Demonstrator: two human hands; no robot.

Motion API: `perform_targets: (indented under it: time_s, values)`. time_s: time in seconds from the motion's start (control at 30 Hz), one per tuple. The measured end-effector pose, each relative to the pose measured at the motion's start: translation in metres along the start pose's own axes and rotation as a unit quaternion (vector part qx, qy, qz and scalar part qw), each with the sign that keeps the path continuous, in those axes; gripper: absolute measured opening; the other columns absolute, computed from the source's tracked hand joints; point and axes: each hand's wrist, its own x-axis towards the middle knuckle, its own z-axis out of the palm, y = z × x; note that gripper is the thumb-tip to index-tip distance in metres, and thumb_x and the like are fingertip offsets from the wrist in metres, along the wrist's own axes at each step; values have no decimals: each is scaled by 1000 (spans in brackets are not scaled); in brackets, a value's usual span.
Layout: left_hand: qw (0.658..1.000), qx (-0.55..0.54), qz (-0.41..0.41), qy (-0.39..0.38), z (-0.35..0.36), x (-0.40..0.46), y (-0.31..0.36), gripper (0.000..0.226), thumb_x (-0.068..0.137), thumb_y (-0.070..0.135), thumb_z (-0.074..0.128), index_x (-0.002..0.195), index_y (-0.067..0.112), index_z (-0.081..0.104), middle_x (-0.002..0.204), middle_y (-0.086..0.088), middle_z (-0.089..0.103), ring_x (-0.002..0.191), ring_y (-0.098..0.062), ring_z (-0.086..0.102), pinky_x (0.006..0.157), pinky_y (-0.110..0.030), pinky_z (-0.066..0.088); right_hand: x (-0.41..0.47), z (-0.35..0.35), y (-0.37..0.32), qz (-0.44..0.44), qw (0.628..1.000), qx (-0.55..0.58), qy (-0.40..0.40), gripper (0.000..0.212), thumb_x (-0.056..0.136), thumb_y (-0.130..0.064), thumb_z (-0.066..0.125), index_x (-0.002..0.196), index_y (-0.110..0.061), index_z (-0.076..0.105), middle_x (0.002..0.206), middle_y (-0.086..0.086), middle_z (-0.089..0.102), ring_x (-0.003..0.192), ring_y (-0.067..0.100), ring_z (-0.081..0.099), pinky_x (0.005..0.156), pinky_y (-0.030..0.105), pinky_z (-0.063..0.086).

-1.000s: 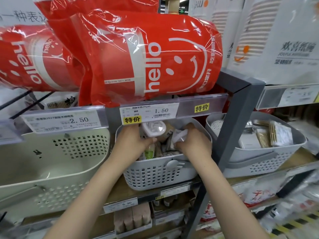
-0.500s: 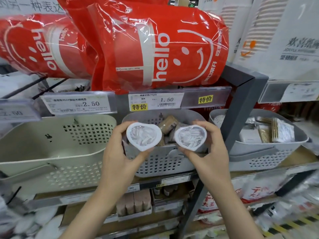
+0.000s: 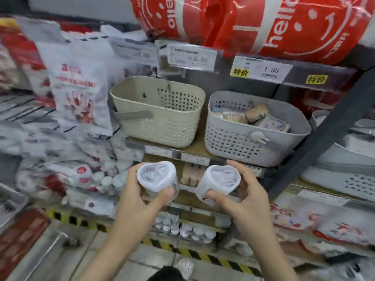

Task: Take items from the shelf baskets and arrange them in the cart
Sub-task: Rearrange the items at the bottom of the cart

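My left hand (image 3: 140,201) grips a clear heart-shaped container (image 3: 155,176) with a white lid, held below the shelf edge. My right hand (image 3: 243,201) grips a second heart-shaped container (image 3: 221,180) of the same kind, tilted a little to the left. Both are held out in front of me, side by side and apart. Above them on the shelf stands the grey basket (image 3: 233,142) with several small packets inside. A cream basket (image 3: 162,126) to its left looks empty. No cart is in view.
Red "hello" packs (image 3: 253,23) lie on the shelf above the price tags (image 3: 192,57). A dark slanted shelf post (image 3: 324,138) runs at the right, with another grey basket (image 3: 349,173) beyond it. White bags (image 3: 79,88) hang at the left. Yellow-black floor tape (image 3: 182,250) runs below.
Both hands came out of the grey basket, each with a heart-shaped container, and dropped below the shelf edge. The view has swung left and down.
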Motion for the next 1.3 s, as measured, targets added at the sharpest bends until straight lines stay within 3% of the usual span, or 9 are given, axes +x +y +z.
perform_targets:
  time_s: [0.17,0.3,0.43,0.5,0.6,0.77,0.9,1.03,1.3]
  values:
    - [990,10,-91,106,-63,-75,-18,61,58,58,68,113,42,48,104,27,56,99,4,55,81,-21,42,-40,53,3,39,991,45,-122,53,59,-43,84,102,-52,56,108,-24,61,101,-1,59,85,34,51]
    - [971,-10,-161,175,-114,-125,-28,62,59,54,73,115,44,47,109,22,57,98,0,56,77,-22,43,-69,101,-3,36,974,55,-214,49,65,-28,84,95,-51,54,100,-28,59,90,-4,59,68,18,50]
    - [947,-60,-190,253,-157,-157,-38,61,56,51,78,110,42,52,111,16,59,98,-1,59,76,-25,45,-84,150,-13,63,950,60,-301,53,65,-22,86,101,-48,57,99,-29,61,90,-5,61,69,17,52]
    - [933,-89,-193,289,-179,-166,-44,60,62,44,81,114,36,52,115,8,61,96,-2,60,72,-22,45,-88,177,-20,64,937,52,-339,51,66,-20,86,105,-39,60,99,-28,62,89,-6,61,66,14,52]
    - [920,-116,-192,321,-218,-175,-57,65,64,51,69,121,24,51,110,-18,61,93,-25,58,78,-31,46,-89,229,-34,50,918,42,-391,44,68,-19,86,101,-35,62,97,-20,64,87,-1,62,67,16,52]
    - [881,-142,-209,401,-309,-190,-75,59,53,56,68,108,39,56,100,20,67,93,4,63,70,-17,45,-102,353,-56,39,885,35,-462,44,72,-13,82,104,-34,58,97,-13,64,89,8,63,78,32,56]
    - [857,-117,-222,450,-396,-210,-85,46,64,37,70,108,29,60,99,14,70,93,-2,64,80,-28,46,-122,448,-81,-4,845,28,-534,43,69,-27,80,98,-45,52,97,-20,61,89,4,61,78,26,52]
    - [843,-97,-235,475,-457,-226,-93,45,70,17,79,110,20,59,103,3,70,92,-5,65,77,-23,47,-137,497,-91,5,823,9,-568,44,64,-43,77,98,-41,51,94,-18,59,82,2,59,68,15,48]
    - [786,-125,-271,541,-506,-217,-128,31,80,13,68,110,20,61,104,0,70,99,-17,64,87,-35,48,-117,557,-77,50,807,-43,-587,45,73,-20,83,107,-28,56,101,-9,61,90,5,61,77,23,52]
